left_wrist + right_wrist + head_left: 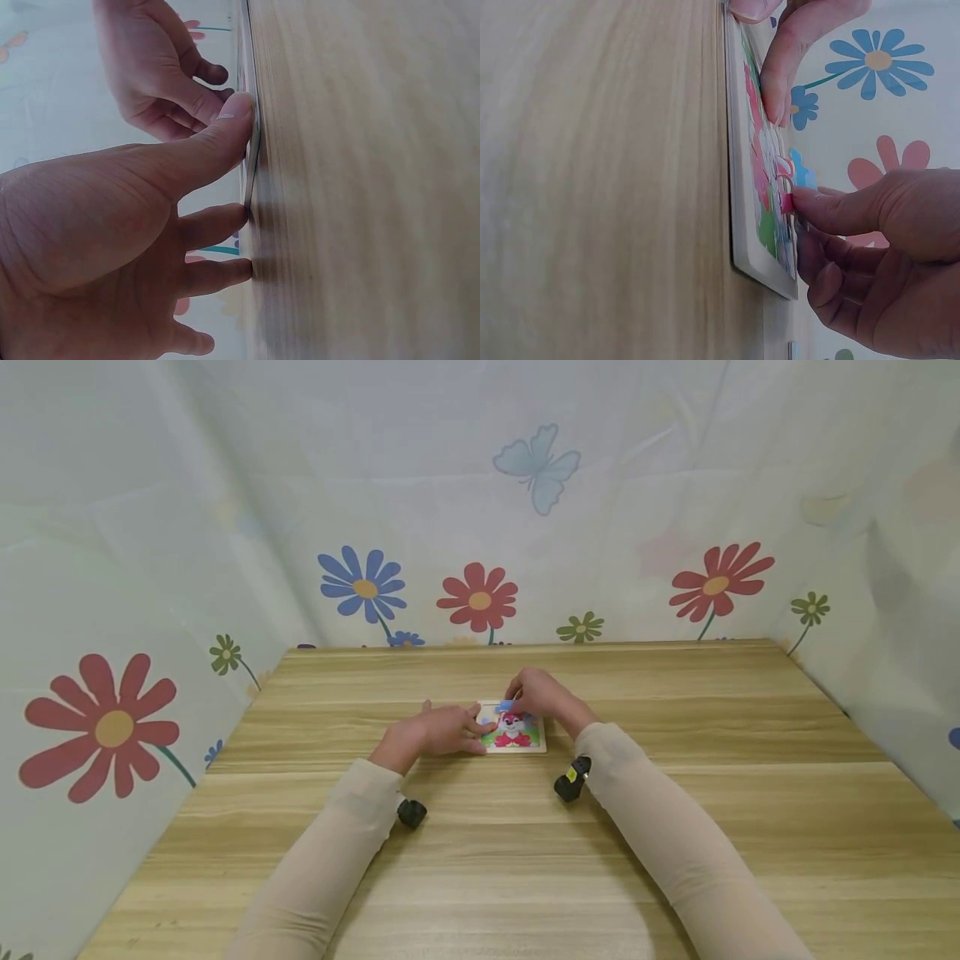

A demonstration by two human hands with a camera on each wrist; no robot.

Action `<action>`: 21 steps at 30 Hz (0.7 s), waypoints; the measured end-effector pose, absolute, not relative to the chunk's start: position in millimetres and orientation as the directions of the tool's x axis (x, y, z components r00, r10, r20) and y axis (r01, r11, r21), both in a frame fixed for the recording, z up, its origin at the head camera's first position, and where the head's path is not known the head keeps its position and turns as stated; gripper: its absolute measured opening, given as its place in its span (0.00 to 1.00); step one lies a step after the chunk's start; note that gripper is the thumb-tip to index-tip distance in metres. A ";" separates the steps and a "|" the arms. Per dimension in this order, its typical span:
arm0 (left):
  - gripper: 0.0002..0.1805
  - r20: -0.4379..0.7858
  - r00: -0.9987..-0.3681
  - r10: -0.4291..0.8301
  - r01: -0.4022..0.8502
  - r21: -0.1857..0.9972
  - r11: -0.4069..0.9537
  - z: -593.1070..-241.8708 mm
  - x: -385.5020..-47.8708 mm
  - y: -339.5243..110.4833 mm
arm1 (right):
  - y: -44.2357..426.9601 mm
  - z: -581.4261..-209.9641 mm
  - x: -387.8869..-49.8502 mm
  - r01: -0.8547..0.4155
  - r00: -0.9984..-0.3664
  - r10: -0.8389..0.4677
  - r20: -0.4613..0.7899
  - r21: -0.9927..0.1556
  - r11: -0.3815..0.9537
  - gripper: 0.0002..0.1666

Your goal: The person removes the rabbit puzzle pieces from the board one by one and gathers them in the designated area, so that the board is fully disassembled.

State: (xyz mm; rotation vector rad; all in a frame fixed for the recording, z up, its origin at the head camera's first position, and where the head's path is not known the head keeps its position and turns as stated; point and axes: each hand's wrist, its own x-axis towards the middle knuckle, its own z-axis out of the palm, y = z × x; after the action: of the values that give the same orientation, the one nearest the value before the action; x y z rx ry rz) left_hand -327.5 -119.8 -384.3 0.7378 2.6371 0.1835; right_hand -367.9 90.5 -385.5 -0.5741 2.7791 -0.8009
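Beige sleeves [322, 852] are stretching over the near half of a wooden table [480, 877], with small black devices [411, 813] sitting at the wrists. Farther out, around the middle, a little cartoon picture board [763, 268] is lying on the wood. Left hand [450, 731] is sitting at its left side, fingers spread and mostly straight, thumb and index pressing on the board. Right hand [542, 693] is working the far right part, pinching a blue-and-pink piece [506, 707]; can't really tell if that's touching the picture. Behind everything, a flowery cloth [637, 510] is hanging past the far edge.
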 end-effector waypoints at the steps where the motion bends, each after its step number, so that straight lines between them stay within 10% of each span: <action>1: 0.30 -0.336 -0.785 0.520 0.469 0.226 0.854 -384.2 -327.4 -119.9 | 90.9 -385.4 -367.7 -0.312 -0.905 -0.418 -0.076 -0.548 0.776 0.09; 21: 0.30 -0.333 -0.792 0.512 0.459 0.227 0.859 -381.4 -325.1 -118.7 | 103.2 -387.7 -369.8 -0.303 -0.904 -0.427 -0.029 -0.662 0.686 0.11</action>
State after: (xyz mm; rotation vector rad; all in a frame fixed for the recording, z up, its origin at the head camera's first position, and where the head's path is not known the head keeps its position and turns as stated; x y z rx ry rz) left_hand -325.1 -118.7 -381.4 0.7204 2.6466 0.1886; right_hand -369.8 103.2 -387.7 -0.5936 2.7154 -1.0171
